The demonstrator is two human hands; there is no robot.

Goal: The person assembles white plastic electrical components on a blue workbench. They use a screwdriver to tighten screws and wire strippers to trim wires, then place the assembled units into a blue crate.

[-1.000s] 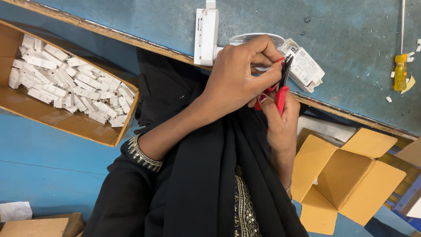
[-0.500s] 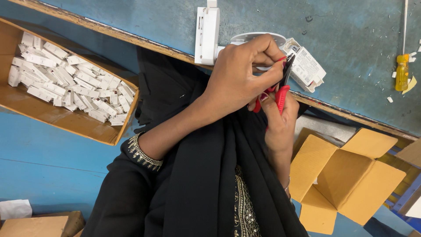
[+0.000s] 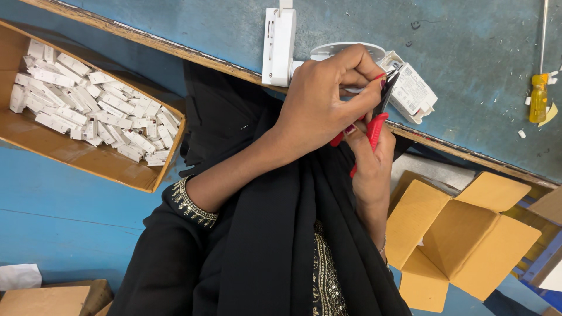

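Head view shows your left hand [image 3: 319, 108] curled, fingers pinched on a thin white wire by the white plastic light fitting [image 3: 280, 47] at the blue table [image 3: 468, 52] edge. Your right hand [image 3: 369, 164], wrist bent upward, grips red-handled cutters [image 3: 374, 126].

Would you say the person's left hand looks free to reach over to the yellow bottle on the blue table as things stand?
Probably not at once. The left hand is pinching a thin part at the tip of the red-handled pliers. The yellow bottle lies apart to one side, with only bare blue table between, so nothing else blocks it.
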